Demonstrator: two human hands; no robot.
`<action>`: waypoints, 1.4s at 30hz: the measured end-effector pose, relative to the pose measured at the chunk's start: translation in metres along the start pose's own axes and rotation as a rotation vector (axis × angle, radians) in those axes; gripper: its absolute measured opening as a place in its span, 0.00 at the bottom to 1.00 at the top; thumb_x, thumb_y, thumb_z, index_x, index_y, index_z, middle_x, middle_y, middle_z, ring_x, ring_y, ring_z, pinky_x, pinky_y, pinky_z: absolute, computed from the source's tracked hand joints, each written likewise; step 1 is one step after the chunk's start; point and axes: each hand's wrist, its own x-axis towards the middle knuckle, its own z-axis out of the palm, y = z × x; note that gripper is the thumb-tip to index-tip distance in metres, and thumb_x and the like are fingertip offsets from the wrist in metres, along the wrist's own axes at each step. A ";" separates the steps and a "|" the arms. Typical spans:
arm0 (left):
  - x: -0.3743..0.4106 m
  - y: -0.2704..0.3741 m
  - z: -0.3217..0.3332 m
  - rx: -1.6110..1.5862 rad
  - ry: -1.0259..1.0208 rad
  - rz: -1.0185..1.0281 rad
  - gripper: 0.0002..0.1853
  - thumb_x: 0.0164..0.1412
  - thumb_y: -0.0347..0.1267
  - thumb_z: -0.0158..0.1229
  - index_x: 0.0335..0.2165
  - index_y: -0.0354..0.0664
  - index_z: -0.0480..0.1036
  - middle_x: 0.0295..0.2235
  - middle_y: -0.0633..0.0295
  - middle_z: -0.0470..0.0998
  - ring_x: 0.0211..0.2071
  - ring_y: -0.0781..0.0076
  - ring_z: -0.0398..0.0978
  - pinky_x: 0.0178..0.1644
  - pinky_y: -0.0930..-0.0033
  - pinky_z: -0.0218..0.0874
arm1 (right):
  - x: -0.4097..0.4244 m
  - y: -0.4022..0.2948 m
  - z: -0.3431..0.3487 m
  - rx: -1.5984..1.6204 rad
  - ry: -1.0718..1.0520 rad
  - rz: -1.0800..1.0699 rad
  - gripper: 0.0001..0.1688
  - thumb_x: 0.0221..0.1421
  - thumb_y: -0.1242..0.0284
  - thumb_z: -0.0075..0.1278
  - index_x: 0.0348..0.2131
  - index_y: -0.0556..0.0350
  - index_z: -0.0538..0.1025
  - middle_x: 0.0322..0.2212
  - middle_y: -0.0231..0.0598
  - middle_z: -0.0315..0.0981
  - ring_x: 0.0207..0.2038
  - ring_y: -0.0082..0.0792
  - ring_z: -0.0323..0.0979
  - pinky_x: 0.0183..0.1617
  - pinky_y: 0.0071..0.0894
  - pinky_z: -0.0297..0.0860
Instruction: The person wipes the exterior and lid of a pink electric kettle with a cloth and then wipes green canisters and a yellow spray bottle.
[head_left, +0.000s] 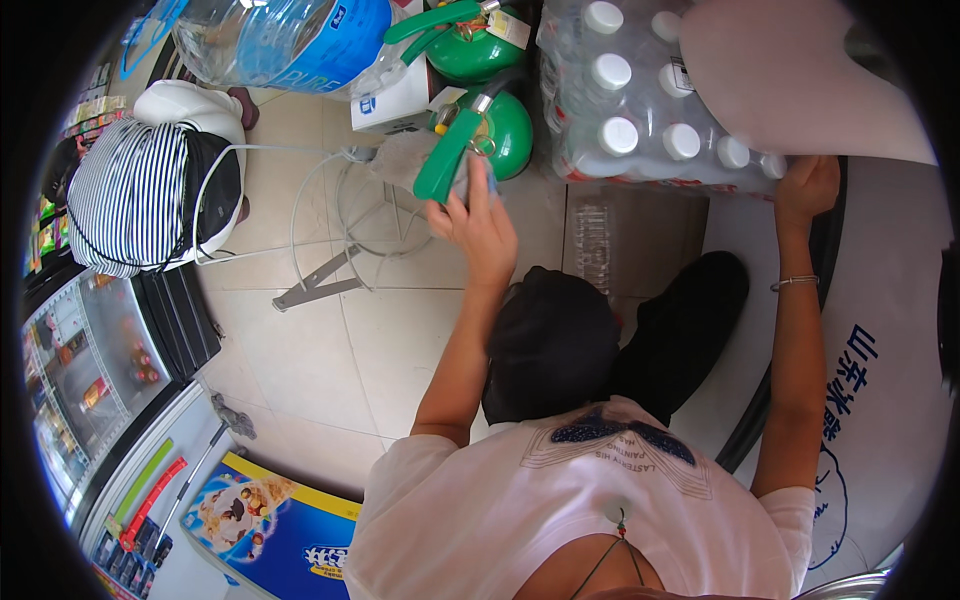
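My left hand (480, 240) is raised against the nearer green fire extinguisher (510, 135), just below its green handle (448, 157). Its fingers close around a pale, cloth-like piece (491, 182), mostly hidden by them. A metal ring hangs from the extinguisher's valve. At the far right, my right hand (808, 184) has curled fingers at the lower corner of a shrink-wrapped pack of white-capped bottles (645, 161). Whether it grips the wrap or only rests there is hidden. Behind the nearer extinguisher stands a second green extinguisher (472, 56), with a tag on its neck.
A white wire stand (300, 244) lies on the tiled floor (255, 330). Further left are a person in a striped top (131, 191) and a drinks cooler (97, 367). A large water bottle (285, 45) and a white box (397, 101) stand behind. A white cabinet (885, 285) borders my right arm.
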 end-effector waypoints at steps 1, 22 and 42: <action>-0.006 -0.003 -0.001 -0.039 -0.032 0.019 0.27 0.58 0.27 0.51 0.57 0.45 0.71 0.64 0.43 0.57 0.57 0.42 0.54 0.62 0.49 0.42 | 0.000 -0.001 0.000 0.022 -0.022 0.020 0.15 0.63 0.69 0.42 0.30 0.59 0.76 0.25 0.47 0.75 0.28 0.49 0.73 0.32 0.44 0.68; 0.011 -0.072 -0.040 -1.395 0.223 -0.895 0.23 0.65 0.30 0.41 0.56 0.31 0.65 0.55 0.49 0.69 0.58 0.56 0.67 0.62 0.55 0.57 | -0.001 -0.004 -0.001 -0.007 -0.042 0.075 0.15 0.63 0.69 0.41 0.35 0.58 0.78 0.30 0.46 0.77 0.33 0.50 0.74 0.37 0.43 0.70; 0.069 -0.101 0.003 -0.385 -0.167 -0.274 0.17 0.68 0.31 0.44 0.52 0.35 0.66 0.41 0.51 0.73 0.41 0.63 0.71 0.46 0.65 0.62 | 0.004 -0.009 0.000 0.079 0.017 0.076 0.15 0.63 0.68 0.44 0.32 0.56 0.79 0.24 0.40 0.76 0.28 0.44 0.73 0.32 0.39 0.69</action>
